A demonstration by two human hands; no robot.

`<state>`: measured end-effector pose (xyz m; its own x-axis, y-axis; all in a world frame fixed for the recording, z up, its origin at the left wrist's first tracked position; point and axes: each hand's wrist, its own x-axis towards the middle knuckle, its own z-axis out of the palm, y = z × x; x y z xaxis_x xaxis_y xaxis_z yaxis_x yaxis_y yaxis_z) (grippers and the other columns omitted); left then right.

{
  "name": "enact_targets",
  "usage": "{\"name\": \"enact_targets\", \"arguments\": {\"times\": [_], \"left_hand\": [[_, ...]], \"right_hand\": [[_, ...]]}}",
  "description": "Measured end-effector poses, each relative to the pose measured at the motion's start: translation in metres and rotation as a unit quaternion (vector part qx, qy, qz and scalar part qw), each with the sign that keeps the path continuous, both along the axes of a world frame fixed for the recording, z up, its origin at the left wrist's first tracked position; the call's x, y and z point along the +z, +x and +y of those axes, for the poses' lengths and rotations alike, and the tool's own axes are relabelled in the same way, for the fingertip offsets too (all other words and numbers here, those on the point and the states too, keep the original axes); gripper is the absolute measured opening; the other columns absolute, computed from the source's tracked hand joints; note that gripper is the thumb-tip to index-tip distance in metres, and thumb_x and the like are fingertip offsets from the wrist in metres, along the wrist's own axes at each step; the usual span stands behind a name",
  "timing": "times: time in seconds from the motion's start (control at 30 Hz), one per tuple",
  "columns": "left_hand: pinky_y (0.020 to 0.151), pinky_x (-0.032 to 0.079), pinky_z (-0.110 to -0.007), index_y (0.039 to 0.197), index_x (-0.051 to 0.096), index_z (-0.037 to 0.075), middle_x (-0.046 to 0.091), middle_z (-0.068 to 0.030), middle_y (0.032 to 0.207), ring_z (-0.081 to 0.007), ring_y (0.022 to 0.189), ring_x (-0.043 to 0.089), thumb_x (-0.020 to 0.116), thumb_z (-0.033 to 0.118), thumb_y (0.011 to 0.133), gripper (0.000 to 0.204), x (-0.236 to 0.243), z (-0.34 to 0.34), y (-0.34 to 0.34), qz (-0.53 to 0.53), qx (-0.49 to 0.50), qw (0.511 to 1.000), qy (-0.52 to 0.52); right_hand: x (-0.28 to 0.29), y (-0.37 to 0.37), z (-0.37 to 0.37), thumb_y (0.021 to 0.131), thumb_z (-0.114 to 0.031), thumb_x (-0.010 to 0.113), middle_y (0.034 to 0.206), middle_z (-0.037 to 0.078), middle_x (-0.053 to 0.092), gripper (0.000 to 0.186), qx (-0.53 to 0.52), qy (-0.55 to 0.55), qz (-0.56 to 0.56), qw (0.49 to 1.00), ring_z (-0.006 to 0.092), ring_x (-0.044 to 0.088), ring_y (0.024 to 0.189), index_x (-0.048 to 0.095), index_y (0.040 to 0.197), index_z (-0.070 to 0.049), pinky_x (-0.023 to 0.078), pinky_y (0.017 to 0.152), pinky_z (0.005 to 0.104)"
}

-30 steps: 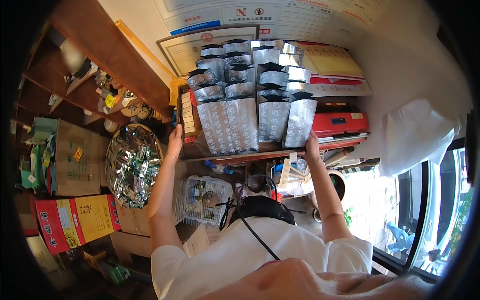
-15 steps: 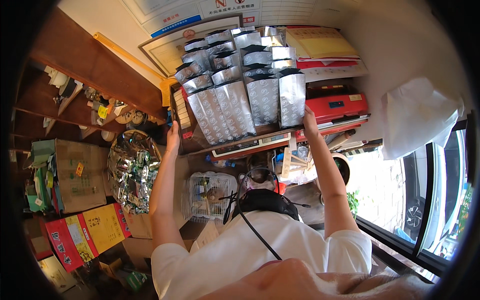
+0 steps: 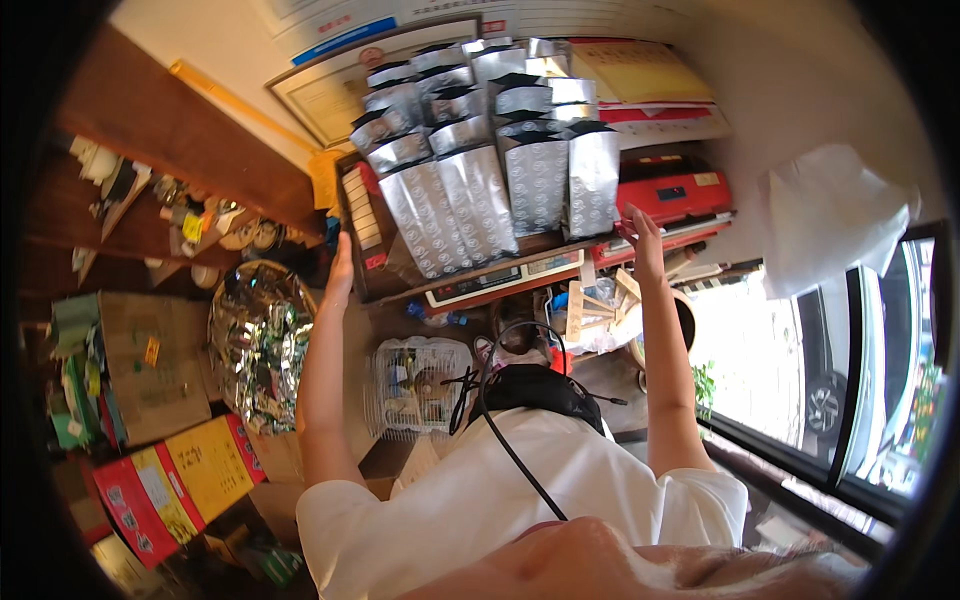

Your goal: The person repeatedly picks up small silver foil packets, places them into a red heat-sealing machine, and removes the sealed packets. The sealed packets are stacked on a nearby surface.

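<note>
Silver bags point(image 3: 478, 200) stand in rows in a brown wooden tray point(image 3: 386, 272), up in front of the person, and their tops look dark inside. The right hand point(image 3: 645, 238) no longer touches the tray's right end. It is up just beside it, with its fingers loose and apart, and I see nothing in its grip. The left hand point(image 3: 340, 272) is flat and straight at the tray's left side, not curled round it, and I cannot tell if it touches the wood. More of a flat white thing point(image 3: 556, 263) shows under the front edge than a second ago, so the tray looks to sit further back. To me this means the tray and bags stay up without the right hand.

Small pale boxes point(image 3: 358, 205) are in a line at the tray's left end. A red machine point(image 3: 665, 197) is close by on the right, so there is little room on that side. A picture frame point(image 3: 318, 105) leans behind on the left, near the back bags. A white bag point(image 3: 835, 235) hangs further right. Low on the left are a basket of shiny packets point(image 3: 262, 345) and a clear crate point(image 3: 420, 385), both well out of the tray's way
</note>
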<state>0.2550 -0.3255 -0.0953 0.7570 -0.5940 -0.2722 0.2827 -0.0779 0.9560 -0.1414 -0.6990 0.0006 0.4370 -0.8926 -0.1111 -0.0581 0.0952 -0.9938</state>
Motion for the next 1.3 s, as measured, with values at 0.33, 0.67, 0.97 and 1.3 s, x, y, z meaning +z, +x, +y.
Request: {"name": "enact_targets", "arguments": {"times": [0.33, 0.67, 0.97, 1.3], "left_hand": [[0.105, 0.026, -0.028, 0.135, 0.037, -0.003, 0.040, -0.0102, 0.138, -0.0194, 0.127, 0.036, 0.036, 0.054, 0.094, 0.069, 0.009, -0.002, -0.001, -0.074, -0.030, 0.995, 0.052], [0.105, 0.029, -0.036, 0.137, 0.031, -0.004, 0.037, -0.0235, 0.138, -0.0325, 0.128, 0.036, 0.040, 0.049, 0.094, 0.069, 0.050, -0.019, -0.039, -0.284, 0.070, 0.939, 0.179], [0.099, 0.037, -0.035, 0.135, 0.033, 0.001, 0.034, -0.0151, 0.139, -0.0271, 0.127, 0.037, 0.048, 0.015, 0.095, 0.044, 0.168, -0.070, -0.169, -0.467, 0.187, 0.864, 0.015], [0.100, 0.039, -0.039, 0.134, 0.032, 0.003, 0.035, -0.0137, 0.139, -0.0260, 0.126, 0.038, 0.062, 0.009, 0.083, 0.059, 0.177, -0.127, -0.312, -0.411, 0.118, 0.900, -0.082]], "right_hand": [[0.038, -0.067, 0.028, 0.093, -0.023, 0.052, 0.112, 0.004, 0.060, 0.032, -0.066, -0.050, -0.007, 0.997, 0.0132, 0.055, 0.100, 0.058, 0.118, -0.005, 0.043, 0.085, 0.0292], [0.080, 0.014, 0.003, 0.082, -0.009, 0.066, 0.109, 0.008, 0.059, 0.045, 0.049, -0.201, -0.009, 0.978, 0.0142, 0.056, 0.096, 0.051, 0.123, 0.000, 0.047, 0.082, 0.0266], [0.081, 0.084, -0.060, 0.078, -0.010, 0.071, 0.092, 0.005, 0.063, 0.033, 0.254, -0.185, -0.026, 0.949, 0.0107, 0.057, 0.081, 0.058, 0.106, -0.001, 0.047, 0.069, 0.0234], [0.130, 0.038, -0.013, 0.077, 0.002, 0.069, 0.084, 0.001, 0.061, 0.013, 0.335, -0.045, -0.213, 0.917, 0.0084, 0.054, 0.078, 0.060, 0.084, -0.003, 0.042, 0.074, 0.0228]]}}
